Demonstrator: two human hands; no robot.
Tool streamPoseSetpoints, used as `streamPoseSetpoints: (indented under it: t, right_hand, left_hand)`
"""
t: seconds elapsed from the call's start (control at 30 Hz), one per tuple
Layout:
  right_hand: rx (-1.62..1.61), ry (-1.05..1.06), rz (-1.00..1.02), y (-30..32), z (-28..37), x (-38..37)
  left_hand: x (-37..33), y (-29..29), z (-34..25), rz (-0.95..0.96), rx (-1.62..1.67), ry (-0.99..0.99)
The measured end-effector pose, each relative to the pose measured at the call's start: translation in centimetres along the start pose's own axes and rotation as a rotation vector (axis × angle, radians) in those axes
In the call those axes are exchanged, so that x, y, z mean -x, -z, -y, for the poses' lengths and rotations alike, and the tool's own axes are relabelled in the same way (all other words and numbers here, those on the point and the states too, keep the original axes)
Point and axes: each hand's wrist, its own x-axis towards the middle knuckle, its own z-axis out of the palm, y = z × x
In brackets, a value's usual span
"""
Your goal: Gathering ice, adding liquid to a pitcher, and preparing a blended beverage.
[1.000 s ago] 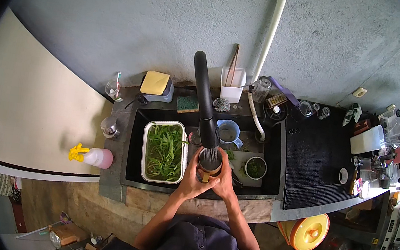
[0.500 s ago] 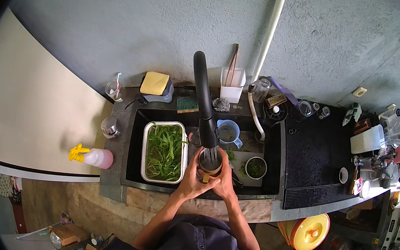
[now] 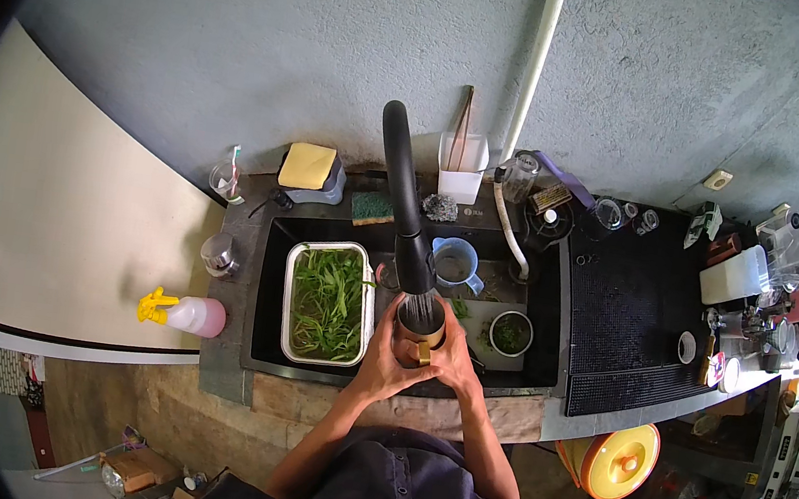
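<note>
A brown mug (image 3: 420,337) is held between my two hands over the middle of the sink. My left hand (image 3: 385,366) wraps its left side, and my right hand (image 3: 454,360) closes round its right side. The mug's handle points toward me. Directly above, the black faucet (image 3: 414,264) pours a spray of water into it. Just left of my hands, a white-rimmed rectangular tub (image 3: 287,300) holds leafy greens (image 3: 328,301) in water. A blue jug (image 3: 456,261) stands behind the mug. To the right is a small white-rimmed bowl (image 3: 530,337) with chopped greens.
The black sink (image 3: 561,342) surrounds these things. Behind it stand a yellow sponge (image 3: 308,167), a steel scrubber (image 3: 440,207) and a white holder (image 3: 459,187). A pink spray bottle (image 3: 200,316) is at the left; a black drainboard (image 3: 637,321) with glassware beyond lies right.
The mug has turned slightly in my hands, its handle shifting a little to the right. My right fingers have moved off the front of the mug. Water still runs into it.
</note>
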Motion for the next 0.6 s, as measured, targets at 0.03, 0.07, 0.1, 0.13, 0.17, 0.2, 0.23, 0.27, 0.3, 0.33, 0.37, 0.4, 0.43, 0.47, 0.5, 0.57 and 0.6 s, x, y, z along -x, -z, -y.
streamPoseSetpoints:
  t: [0.03, 0.07, 0.1, 0.13, 0.17, 0.2, 0.23, 0.27, 0.3, 0.33, 0.37, 0.4, 0.43, 0.47, 0.5, 0.57, 0.6]
  right_hand:
    - [-0.005, -0.005, 0.013, 0.0, 0.1, 0.0]
    - [-0.005, -0.005, 0.013, 0.1, 0.0, 0.0]
    - [0.013, 0.019, 0.015, 0.2, -0.2, -0.1]
    - [0.032, 0.043, 0.017, 0.3, -0.3, -0.2]
    - [0.032, 0.043, 0.018, 0.3, -0.4, -0.2]
    - [0.029, 0.041, 0.021, 0.3, -0.4, -0.2]
    - [0.026, 0.038, 0.024, 0.3, -0.5, -0.2]
    - [0.026, 0.037, 0.023, 0.3, -0.6, -0.3]
    - [0.019, 0.035, 0.026, 0.3, -0.7, -0.3]
    - [0.011, 0.033, 0.030, 0.3, -0.8, -0.3]
    - [0.011, 0.032, 0.030, 0.2, -0.9, -0.4]
    - [0.025, 0.035, 0.024, 0.2, -1.0, -0.4]
    - [0.039, 0.038, 0.018, 0.2, -1.1, -0.4]
    - [0.039, 0.038, 0.021, 0.1, -0.8, -0.4]
    - [0.064, 0.023, 0.020, 0.0, -0.5, -0.3]
    - [0.091, 0.008, 0.019, -0.1, -0.1, -0.3]
    - [0.088, 0.014, 0.017, -0.2, -0.1, -0.2]
  left_hand:
    - [-0.1, 0.0, -0.2, 0.000, 0.000, 0.000]
    - [-0.2, -0.1, -0.4, 0.005, 0.024, 0.010]
    - [-0.3, -0.1, -0.5, 0.009, 0.047, 0.021]
    - [-0.3, -0.1, -0.4, 0.008, 0.047, 0.020]
    - [-0.3, -0.1, -0.3, 0.011, 0.063, 0.033]
    - [-0.2, -0.1, -0.2, 0.014, 0.080, 0.047]
    - [-0.2, -0.1, -0.1, 0.013, 0.080, 0.047]
    - [-0.2, -0.1, -0.1, 0.013, 0.068, 0.051]
    - [-0.1, 0.0, -0.1, 0.013, 0.057, 0.055]
    - [-0.1, 0.0, -0.1, 0.014, 0.057, 0.056]
    - [-0.2, 0.1, -0.3, 0.015, 0.064, 0.061]
    - [-0.3, 0.1, -0.4, 0.016, 0.070, 0.066]
    - [-0.3, 0.2, -0.3, 0.016, 0.070, 0.066]
    - [-0.3, 0.2, -0.2, 0.010, 0.062, 0.057]
    - [-0.3, 0.3, -0.1, 0.004, 0.054, 0.048]
    - [-0.2, 0.4, -0.2, 0.000, 0.058, 0.043]
    - [-0.2, 0.4, -0.2, 0.000, 0.063, 0.036]
